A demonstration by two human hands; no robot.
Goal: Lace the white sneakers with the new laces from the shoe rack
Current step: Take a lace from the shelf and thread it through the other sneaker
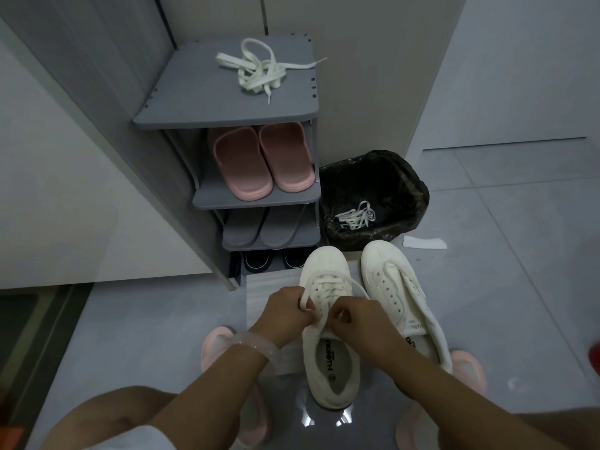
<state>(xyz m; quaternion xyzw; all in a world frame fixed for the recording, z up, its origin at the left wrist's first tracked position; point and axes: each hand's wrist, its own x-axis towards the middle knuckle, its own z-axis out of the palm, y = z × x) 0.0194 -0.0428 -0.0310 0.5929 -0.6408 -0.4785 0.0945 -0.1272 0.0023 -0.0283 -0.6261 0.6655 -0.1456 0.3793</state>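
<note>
1. Nearest, the left hand point(285, 315) and right hand point(358, 316) are both curled tight, each pinching one end of the flat white lace point(328, 292) over the tongue of the left sneaker point(328, 326). That lace is threaded across the eyelets and appears to be at the tying stage, so this shoe looks close to finished.
2. Left sneaker: off-white canvas upper, rounded toe cap, printed insole, resting on the glossy grey floor point(130, 319) between the person's pink slippers point(214, 349).
3. Right sneaker point(402, 297): same canvas build, just beside the first, tongue flopped aside and eyelets bare. It has no lace; this half of the job is not yet begun.
4. Scrap of white paper point(424, 243) lies flat on the tiles beyond the shoes.
5. Bin point(373, 199): lined with crinkled black plastic, holding a small tangle of old laces point(355, 216).
6. Shoe rack point(227, 105): matte grey shelves, with pink moulded slides point(259, 160), grey slides and dark shoes on the tiers below.
7. Farthest, on the rack's top shelf, the remaining new lace point(259, 71) sits in a loose, flat woven heap, presumably for the second sneaker.
</note>
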